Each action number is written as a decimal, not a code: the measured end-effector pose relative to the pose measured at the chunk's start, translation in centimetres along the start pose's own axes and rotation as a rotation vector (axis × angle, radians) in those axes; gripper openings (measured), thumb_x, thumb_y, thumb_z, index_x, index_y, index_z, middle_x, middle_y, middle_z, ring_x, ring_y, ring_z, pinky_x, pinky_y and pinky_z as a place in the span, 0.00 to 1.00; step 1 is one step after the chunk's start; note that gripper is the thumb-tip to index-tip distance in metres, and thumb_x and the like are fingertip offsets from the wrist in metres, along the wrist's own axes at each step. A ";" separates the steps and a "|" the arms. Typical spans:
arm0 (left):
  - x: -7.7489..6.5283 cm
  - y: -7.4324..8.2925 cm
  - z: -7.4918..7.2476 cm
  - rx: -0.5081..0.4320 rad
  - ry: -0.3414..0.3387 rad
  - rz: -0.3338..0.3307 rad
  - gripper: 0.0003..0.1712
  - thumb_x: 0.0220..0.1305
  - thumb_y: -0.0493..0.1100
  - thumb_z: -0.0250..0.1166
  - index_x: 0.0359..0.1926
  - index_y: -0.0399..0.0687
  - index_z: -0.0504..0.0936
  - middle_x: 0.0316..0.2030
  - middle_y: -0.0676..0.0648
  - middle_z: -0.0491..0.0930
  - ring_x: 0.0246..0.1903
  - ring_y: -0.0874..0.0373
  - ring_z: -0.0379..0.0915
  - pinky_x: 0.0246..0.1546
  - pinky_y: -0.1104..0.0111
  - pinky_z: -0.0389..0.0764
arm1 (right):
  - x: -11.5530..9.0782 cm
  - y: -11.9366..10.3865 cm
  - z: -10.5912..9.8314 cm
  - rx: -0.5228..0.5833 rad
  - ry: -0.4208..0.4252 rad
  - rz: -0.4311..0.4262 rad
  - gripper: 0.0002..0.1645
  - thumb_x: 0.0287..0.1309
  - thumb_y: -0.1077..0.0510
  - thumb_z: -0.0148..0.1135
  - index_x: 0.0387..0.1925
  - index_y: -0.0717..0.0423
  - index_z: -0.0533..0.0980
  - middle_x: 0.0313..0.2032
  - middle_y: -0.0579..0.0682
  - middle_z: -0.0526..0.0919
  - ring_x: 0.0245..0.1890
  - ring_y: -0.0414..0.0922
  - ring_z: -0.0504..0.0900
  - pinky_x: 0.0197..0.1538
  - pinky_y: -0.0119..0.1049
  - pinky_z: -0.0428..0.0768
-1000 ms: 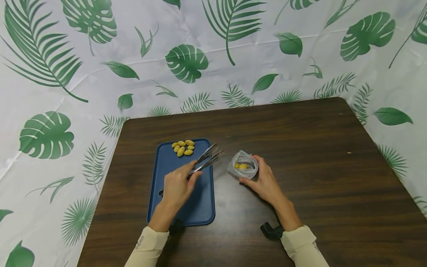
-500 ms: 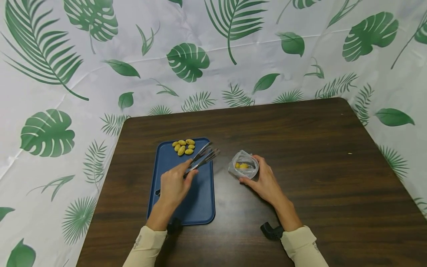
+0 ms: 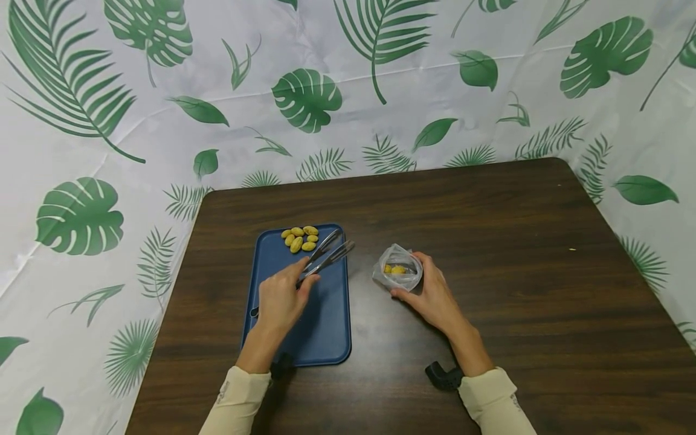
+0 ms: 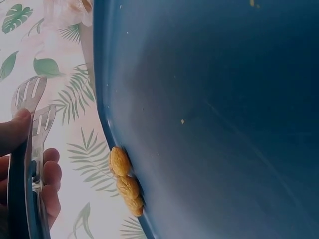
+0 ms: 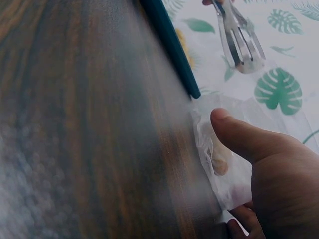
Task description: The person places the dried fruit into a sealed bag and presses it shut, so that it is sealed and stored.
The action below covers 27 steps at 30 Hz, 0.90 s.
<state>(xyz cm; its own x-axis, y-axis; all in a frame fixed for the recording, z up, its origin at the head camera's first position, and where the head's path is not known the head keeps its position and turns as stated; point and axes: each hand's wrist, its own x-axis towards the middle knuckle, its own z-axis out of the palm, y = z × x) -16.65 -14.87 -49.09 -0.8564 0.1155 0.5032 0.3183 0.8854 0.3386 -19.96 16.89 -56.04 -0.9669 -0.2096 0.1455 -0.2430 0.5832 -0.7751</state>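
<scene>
My left hand [image 3: 281,302] grips a pair of metal tongs [image 3: 330,257] with slotted tips and dark handles, held above the blue tray [image 3: 326,332]. Nothing sits between the tips, which stand apart. Several yellow-brown, wrinkled, nut-like oval pieces [image 3: 296,244] lie in a cluster at the tray's far left corner; the left wrist view shows some of these ovals [image 4: 127,186] by the rim. To the tray's right, my right hand [image 3: 435,299] holds a clear plastic bag [image 3: 380,279] by its side, thumb in front. Through its open mouth a few yellow pieces [image 3: 399,269] show inside.
A dark wood-grain table [image 3: 489,241] carries everything. Behind it hangs a white cloth [image 3: 380,139] printed with green leaves. A small pale crumb [image 3: 572,249] lies at the table's right, and tiny crumbs [image 4: 182,121] dot the tray. A black wrist mount [image 3: 443,376] sits at my right cuff.
My left hand has drawn the tongs left and slightly nearer me, away from the bag and back over the tray. The right hand and bag stay nearly still.
</scene>
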 end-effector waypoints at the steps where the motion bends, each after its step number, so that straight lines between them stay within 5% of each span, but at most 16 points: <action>1: 0.0 0.0 0.0 0.000 -0.003 -0.003 0.24 0.57 0.45 0.79 0.52 0.36 0.88 0.39 0.38 0.91 0.28 0.48 0.87 0.24 0.54 0.82 | 0.0 0.0 0.0 0.001 0.000 0.000 0.57 0.50 0.46 0.82 0.73 0.58 0.59 0.66 0.62 0.74 0.65 0.64 0.72 0.67 0.65 0.67; 11: 0.1 -0.5 -0.1 0.006 -0.006 -0.026 0.23 0.57 0.45 0.79 0.51 0.36 0.88 0.34 0.39 0.90 0.22 0.52 0.82 0.21 0.57 0.79 | 0.0 0.0 0.0 0.006 -0.003 0.004 0.57 0.51 0.46 0.82 0.73 0.58 0.59 0.66 0.63 0.74 0.64 0.64 0.72 0.66 0.65 0.67; 27: -0.3 -1.4 0.0 0.034 -0.002 -0.058 0.27 0.56 0.48 0.79 0.52 0.35 0.87 0.41 0.37 0.90 0.35 0.41 0.89 0.29 0.49 0.84 | 0.1 0.1 0.0 0.000 0.000 -0.011 0.57 0.50 0.46 0.82 0.72 0.60 0.59 0.65 0.63 0.75 0.64 0.64 0.73 0.66 0.66 0.68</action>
<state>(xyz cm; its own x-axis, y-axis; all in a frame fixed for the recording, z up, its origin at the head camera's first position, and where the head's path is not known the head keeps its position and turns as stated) -16.89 -16.16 -49.74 -0.8739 0.0639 0.4819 0.2539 0.9054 0.3403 -20.09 16.92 -56.12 -0.9641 -0.2160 0.1544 -0.2540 0.5808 -0.7734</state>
